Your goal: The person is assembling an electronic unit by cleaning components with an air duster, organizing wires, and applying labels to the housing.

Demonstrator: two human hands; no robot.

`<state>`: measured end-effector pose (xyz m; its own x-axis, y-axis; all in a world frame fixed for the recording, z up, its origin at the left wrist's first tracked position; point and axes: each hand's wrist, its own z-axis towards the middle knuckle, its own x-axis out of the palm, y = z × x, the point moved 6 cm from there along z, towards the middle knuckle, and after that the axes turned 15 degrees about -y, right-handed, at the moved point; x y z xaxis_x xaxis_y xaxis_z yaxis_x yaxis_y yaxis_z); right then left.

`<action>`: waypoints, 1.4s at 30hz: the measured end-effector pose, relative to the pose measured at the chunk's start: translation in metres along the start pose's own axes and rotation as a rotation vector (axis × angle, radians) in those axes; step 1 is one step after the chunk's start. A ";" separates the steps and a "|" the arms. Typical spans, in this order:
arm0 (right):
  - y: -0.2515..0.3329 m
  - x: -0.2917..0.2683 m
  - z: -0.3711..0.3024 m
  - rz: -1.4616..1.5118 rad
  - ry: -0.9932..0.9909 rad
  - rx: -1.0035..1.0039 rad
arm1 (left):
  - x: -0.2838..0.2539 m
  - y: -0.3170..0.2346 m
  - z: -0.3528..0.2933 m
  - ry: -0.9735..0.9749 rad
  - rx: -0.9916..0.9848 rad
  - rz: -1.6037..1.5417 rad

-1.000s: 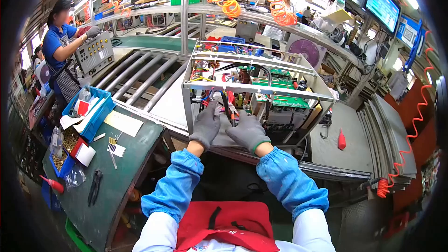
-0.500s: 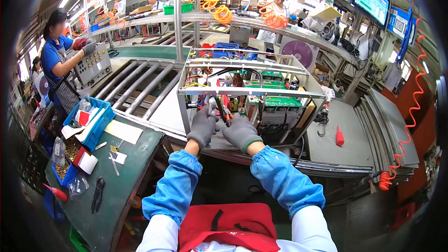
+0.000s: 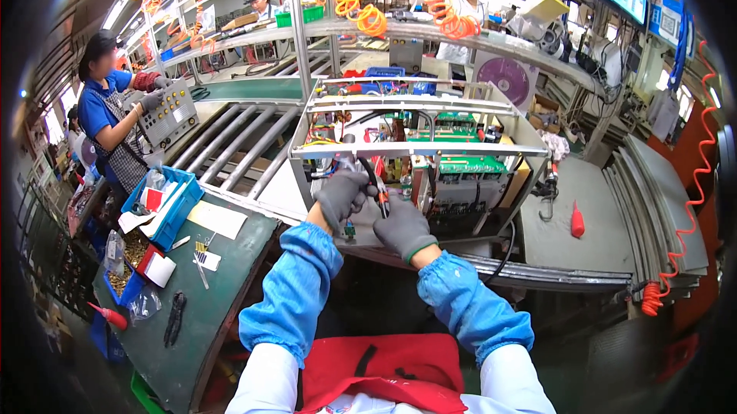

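An open metal chassis (image 3: 418,151) full of green circuit boards (image 3: 467,162) and wires stands in front of me. Both my hands wear grey gloves and work at its front left opening. My left hand (image 3: 343,196) is curled beside a black cable (image 3: 371,172); what its fingers close on is hidden. Lower and to the right, my right hand (image 3: 404,231) pinches that cable near a reddish section. A small green part (image 3: 349,228) shows below my left hand, on the chassis floor.
Metal rollers (image 3: 234,141) lie to the left. The green side table (image 3: 230,260) carries a blue bin (image 3: 170,207), black-handled pliers (image 3: 175,319) and a red bottle (image 3: 107,314). Another red bottle (image 3: 577,221) stands right, near stacked panels (image 3: 652,199). A co-worker (image 3: 111,107) handles a grey box (image 3: 170,115).
My left hand has come down a little and its fingers are more curled. My right hand has lowered slightly with the cable. The whole view has shifted a little.
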<state>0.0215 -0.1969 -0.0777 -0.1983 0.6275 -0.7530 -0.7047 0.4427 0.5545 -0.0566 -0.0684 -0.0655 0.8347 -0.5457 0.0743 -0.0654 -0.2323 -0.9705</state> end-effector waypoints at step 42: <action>-0.279 -0.188 -0.189 0.020 -0.326 0.578 | -0.304 -0.033 0.011 -0.553 0.737 1.279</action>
<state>0.1264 -0.5597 -0.1582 0.0728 0.7607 -0.6450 -0.2056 0.6443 0.7366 -0.3017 0.1140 -0.0589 0.5367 0.3227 -0.7796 -0.7236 0.6512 -0.2286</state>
